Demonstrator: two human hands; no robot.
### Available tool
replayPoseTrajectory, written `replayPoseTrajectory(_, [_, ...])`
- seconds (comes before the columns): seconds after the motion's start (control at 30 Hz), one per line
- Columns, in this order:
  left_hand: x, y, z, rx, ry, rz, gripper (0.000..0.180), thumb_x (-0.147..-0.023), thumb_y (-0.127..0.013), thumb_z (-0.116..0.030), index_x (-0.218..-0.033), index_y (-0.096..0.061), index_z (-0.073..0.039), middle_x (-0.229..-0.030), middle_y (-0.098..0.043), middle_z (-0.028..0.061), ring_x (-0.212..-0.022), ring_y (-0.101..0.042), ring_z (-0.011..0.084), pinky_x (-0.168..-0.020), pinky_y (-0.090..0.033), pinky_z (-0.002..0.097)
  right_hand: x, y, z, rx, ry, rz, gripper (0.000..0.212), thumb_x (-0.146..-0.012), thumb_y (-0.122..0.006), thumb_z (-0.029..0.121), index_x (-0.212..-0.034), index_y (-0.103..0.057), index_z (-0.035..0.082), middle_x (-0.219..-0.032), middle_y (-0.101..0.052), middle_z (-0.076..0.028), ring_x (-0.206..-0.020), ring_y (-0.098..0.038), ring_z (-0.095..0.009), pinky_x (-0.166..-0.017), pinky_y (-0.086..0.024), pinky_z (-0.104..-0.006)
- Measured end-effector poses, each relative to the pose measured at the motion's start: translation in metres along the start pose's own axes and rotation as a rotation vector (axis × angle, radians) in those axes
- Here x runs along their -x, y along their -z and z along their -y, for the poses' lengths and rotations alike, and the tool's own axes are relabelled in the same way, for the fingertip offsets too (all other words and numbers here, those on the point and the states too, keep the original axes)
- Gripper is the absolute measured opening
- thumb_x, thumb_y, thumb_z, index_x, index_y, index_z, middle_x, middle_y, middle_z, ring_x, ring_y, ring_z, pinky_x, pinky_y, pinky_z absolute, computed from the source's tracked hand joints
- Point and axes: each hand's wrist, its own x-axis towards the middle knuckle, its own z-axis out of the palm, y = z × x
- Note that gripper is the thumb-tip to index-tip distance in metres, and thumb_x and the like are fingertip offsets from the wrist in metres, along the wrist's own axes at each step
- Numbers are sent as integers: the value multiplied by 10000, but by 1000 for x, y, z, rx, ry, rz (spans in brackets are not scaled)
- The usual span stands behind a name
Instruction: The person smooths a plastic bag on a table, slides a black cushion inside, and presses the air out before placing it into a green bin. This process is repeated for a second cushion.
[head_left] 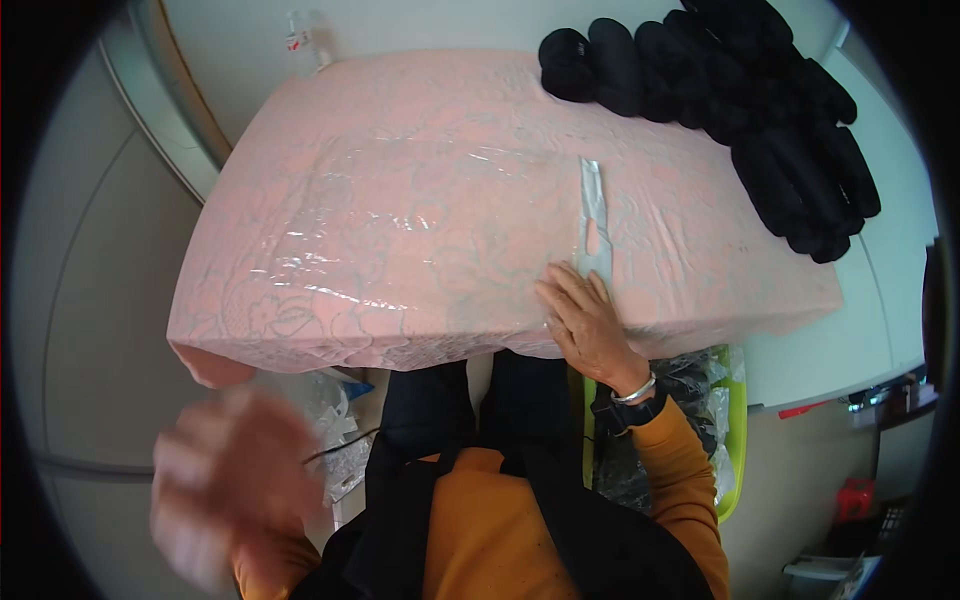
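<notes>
While left hand (235,480) hangs blurred below counter edge, fingers spread, grasping nothing, orange sleeves frame dark apron at bottom; green basket (738,420) of clear bags just right of lap; right hand (585,325) flat, released, pressing near edge of pink patterned cloth (420,210) under clear film, fingertips touching narrow clear strip (594,215); counter (850,330) beyond; black rolled bundles (740,110) at far right corner.

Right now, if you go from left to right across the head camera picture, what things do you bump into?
Blurred left hand → clear plastic sheet on the pink patterned cloth → right hand by a narrow silvery strip → pile of black rolled items.
</notes>
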Motion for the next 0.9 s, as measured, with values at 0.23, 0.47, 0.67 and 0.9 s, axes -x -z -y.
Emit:
replayPoseTrajectory(0.23, [-44, -23, -23, 333, 2, 88, 469, -976, -484, -523, -1427, -460, -396, -795, -624, 41, -510, -496, 153, -568, -498, 346, 0, -6, 6, 31, 34, -52, 455, -887, -554, 117, -1335, -517, 42, -1424, -445, -174, -1356, -396, -356, -1111, -266, -533])
replayPoseTrajectory(0.47, [-55, -1, -21, 510, 284, 291, 443, -972, -500, -511, -1403, -487, -409, -784, -619, 18, -508, -489, 131, -501, -457, 302, -3, -2, 10, 18, 14, -47, 454, -885, -537, 108, -1335, -522, 47, -1421, -452, -168, -1353, -406, -350, -1107, -274, -531])
replayPoseTrajectory(0.67, [-48, 19, -19, 523, 251, 273, 442, -974, -508, -498, -1393, -512, -358, -787, -630, 3, -485, -467, 123, -484, -439, 301, -7, 1, 9, 67, 24, -24, 446, -887, -518, 97, -1331, -527, 48, -1418, -456, -164, -1354, -405, -344, -1110, -273, -524])
replayPoseTrajectory(0.9, [-42, 1, -16, 519, 177, 187, 411, -972, -512, -496, -1349, -547, -335, -690, -617, -4, -441, -439, 121, -457, -422, 291, -9, -1, 14, 64, 10, -17, 431, -896, -496, 97, -1323, -534, 50, -1423, -451, -164, -1363, -393, -345, -1115, -267, -518])
